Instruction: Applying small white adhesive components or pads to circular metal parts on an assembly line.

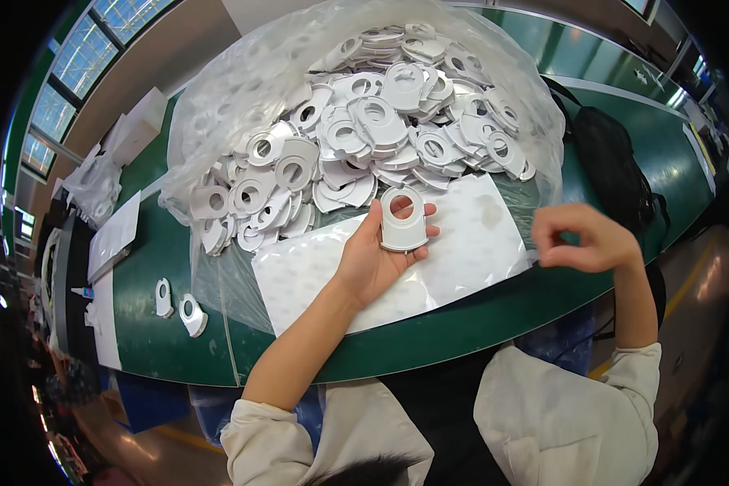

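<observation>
A white plastic part (403, 235), flat with a round hole and a slightly flared lower edge, rests in my left hand (371, 255). The palm is turned up, with the thumb at the part's left side and fingertips showing past its right side. Under this hand lies a glossy white sheet (470, 259). Off to the right, my right hand (583, 236) is raised by the sheet's right edge, its thumb and fingers curled into a pinch. Whatever its fingertips hold, if anything, is too small to make out.
A big heap of similar white parts (373, 121) spreads over a clear plastic bag (243, 89) on the green table (150, 243). Two loose parts (193, 314) lie at left. A black bag (611, 162) is at right, a white box (138, 125) at far left.
</observation>
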{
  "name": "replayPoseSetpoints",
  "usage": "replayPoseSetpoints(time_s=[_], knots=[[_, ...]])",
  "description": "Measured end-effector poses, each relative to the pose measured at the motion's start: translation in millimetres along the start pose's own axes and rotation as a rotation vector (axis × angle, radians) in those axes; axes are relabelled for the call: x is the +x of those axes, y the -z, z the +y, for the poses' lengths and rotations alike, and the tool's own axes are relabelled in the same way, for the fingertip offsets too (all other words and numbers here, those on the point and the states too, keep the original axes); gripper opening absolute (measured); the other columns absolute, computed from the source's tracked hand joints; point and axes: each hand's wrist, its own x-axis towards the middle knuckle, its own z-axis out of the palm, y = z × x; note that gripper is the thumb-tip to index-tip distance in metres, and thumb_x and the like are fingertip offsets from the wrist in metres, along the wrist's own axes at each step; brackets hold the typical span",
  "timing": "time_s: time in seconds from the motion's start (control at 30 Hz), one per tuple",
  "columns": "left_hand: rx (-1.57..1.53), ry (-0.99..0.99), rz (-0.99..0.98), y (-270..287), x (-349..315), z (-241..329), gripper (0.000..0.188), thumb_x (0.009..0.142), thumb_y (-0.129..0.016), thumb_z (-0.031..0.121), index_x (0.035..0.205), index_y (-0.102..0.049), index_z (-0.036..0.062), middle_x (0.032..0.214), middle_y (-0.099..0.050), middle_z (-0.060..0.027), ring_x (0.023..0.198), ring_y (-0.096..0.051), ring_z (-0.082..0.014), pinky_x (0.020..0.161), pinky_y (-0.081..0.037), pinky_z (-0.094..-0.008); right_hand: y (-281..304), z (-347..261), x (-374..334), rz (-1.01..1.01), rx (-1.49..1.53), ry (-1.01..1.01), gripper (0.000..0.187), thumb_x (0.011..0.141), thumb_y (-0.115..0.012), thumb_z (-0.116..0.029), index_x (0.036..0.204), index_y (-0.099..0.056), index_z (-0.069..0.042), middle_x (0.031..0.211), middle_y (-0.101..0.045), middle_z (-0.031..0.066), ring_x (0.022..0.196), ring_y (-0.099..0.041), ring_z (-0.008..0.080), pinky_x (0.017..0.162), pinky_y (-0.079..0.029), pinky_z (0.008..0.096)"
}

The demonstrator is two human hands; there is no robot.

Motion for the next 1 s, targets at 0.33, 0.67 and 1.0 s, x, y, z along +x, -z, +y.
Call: replayPoseSetpoints(time_s=[0.33,0.67,1.0], knots=[[0.060,0.016,0.031,-9,-2,-2,0.065,0.098,-0.015,0.056,0.122,-0.047,0.0036,0.112,-0.058,-0.0157,0.095,-0.060,-0.0250,0.072,-0.048,-0.0329,-47,0,106,0.491,0.331,0.162,0.009,0.092,-0.057,-0.013,0.093,-0.058,-0.005,0.090,-0.055,-0.0013,0.075,-0.050,0.0047,0.064,-0.042,0.0199],[0.046,-0.044,0.040,-8,-1,-3,0.065,0.098,-0.016,0.056,0.116,-0.050,0.0039,0.107,-0.059,-0.0132,0.095,-0.060,-0.0230,0.072,-0.048,-0.0334,-83,31,120,0.320,0.566,-0.028,0.012,0.093,-0.056,-0.014,0.095,-0.055,-0.003,0.088,-0.055,0.0002,0.067,-0.050,0.0050,0.063,-0.044,0.0213],[0.081,-0.025,0.045,-9,1,-4,0.065,0.098,-0.016,0.056,0.117,-0.050,0.0031,0.105,-0.058,-0.0134,0.093,-0.060,-0.0221,0.071,-0.047,-0.0334,-85,25,117,0.400,0.573,-0.015,0.014,0.093,-0.058,-0.015,0.094,-0.056,-0.002,0.082,-0.056,-0.0015,0.063,-0.050,0.0039,0.057,-0.042,0.0201]])
